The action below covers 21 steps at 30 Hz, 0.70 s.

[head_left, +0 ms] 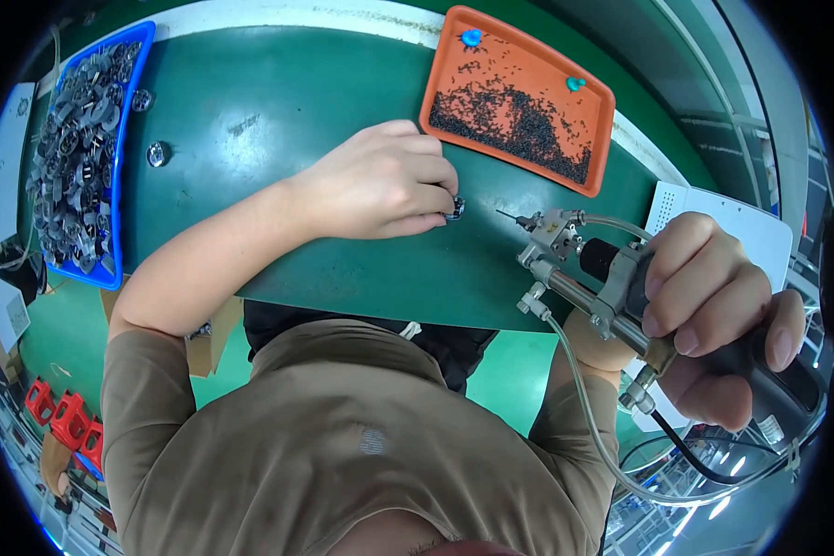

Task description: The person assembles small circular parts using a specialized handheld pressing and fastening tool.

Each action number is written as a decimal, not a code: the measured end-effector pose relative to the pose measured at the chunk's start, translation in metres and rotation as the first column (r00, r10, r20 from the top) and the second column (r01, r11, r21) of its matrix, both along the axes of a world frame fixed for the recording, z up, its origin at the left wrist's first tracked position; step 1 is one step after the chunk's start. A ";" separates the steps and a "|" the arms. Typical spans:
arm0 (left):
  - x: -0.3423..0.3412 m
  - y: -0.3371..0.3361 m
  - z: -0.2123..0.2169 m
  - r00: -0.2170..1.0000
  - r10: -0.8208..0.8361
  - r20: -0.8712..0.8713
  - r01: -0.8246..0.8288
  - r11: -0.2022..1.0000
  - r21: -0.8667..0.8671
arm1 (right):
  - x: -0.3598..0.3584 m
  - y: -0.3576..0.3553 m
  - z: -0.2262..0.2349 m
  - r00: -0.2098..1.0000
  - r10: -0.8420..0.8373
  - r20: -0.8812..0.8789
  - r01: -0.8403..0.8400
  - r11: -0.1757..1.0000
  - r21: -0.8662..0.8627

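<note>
My left hand lies over the green table, its thumb and fingers closed on a small dark, shiny metal part. Most of that part is hidden by the fingertips. My right hand is wrapped round the black grip of a metal dispensing gun at the right. A thin needle at the gun's front points left toward the small part, with a short gap between them. Clear tubing and a black cable run from the gun.
An orange tray holds a heap of tiny black pieces and two small blue-green items. At the left, a blue tray is piled with grey and metal parts. A loose round metal part sits beside it. Red stools stand on the floor.
</note>
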<state>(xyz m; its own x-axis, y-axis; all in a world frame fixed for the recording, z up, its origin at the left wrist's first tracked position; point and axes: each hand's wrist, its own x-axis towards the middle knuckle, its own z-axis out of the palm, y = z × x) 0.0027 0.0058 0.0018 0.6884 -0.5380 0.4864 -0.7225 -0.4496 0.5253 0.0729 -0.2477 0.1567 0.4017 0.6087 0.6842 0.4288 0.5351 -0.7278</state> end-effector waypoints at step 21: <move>-0.002 -0.015 0.012 0.993 0.083 0.080 -0.059 0.962 -0.266 | -0.030 0.030 -0.012 0.992 -0.116 0.050 0.108 0.985 0.135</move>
<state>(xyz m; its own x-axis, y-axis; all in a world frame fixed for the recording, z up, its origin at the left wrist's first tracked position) 0.0005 -0.0089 0.0141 0.6674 -0.3340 0.6656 -0.7432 -0.3561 0.5664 0.0430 -0.2176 0.1446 0.4199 0.4648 0.7795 0.5308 0.5709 -0.6264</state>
